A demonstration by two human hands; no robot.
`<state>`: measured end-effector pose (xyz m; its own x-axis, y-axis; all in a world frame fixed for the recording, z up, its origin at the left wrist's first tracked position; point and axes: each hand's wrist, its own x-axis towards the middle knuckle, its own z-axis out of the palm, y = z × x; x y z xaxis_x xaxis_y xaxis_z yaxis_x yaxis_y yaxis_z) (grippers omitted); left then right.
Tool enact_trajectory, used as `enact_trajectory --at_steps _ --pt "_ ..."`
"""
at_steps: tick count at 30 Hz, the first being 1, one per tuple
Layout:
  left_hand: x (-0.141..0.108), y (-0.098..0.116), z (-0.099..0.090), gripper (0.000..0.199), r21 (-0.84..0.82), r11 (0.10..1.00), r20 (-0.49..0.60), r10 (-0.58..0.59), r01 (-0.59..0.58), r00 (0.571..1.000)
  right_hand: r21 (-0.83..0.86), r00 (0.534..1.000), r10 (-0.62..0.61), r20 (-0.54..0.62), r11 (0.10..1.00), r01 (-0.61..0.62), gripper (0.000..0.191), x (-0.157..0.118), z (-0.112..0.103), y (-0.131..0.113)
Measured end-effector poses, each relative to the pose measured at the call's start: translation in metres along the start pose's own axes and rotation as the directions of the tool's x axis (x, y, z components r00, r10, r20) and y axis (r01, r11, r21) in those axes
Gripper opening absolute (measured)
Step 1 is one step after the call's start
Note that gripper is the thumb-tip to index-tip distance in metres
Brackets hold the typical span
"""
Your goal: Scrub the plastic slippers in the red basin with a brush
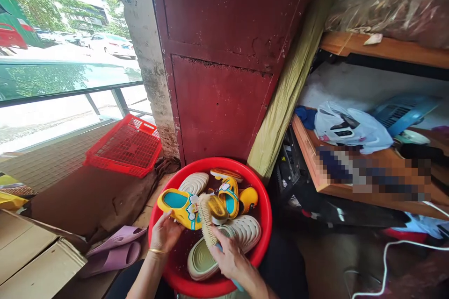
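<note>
My left hand is closed on a yellow clog with a teal inside and white decorations, held above a round red basin. In my right hand is a scrub brush with pale bristles and a bluish handle. Its bristles are against or very close to the clog's toe; contact is hard to tell. Inside the basin lie another yellow clog, more yellow shoes, a cream clog and a greenish clog. My fingertips under the held clog are partly hidden.
Purple slippers sit left of the basin, beside a cardboard box. A red plastic crate leans farther back. Behind stands a dark red metal door. At right are wooden shelves with bags and a white cable.
</note>
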<state>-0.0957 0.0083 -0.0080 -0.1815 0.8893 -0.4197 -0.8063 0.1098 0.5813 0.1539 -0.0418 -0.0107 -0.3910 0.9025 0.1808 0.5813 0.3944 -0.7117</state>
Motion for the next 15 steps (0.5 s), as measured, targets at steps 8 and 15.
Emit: enact_trajectory --at_steps 8,15 --pt "0.003 -0.009 -0.002 0.024 0.107 0.991 0.04 0.073 -0.077 0.997 0.204 0.98 0.192 0.054 0.959 -0.199 0.056 -0.009 0.01 0.006" --pt "-0.018 -0.024 -0.005 0.037 0.235 0.969 0.179 0.032 -0.074 0.983 0.455 0.895 0.325 0.306 0.776 -0.437 0.07 -0.006 0.006 0.012"
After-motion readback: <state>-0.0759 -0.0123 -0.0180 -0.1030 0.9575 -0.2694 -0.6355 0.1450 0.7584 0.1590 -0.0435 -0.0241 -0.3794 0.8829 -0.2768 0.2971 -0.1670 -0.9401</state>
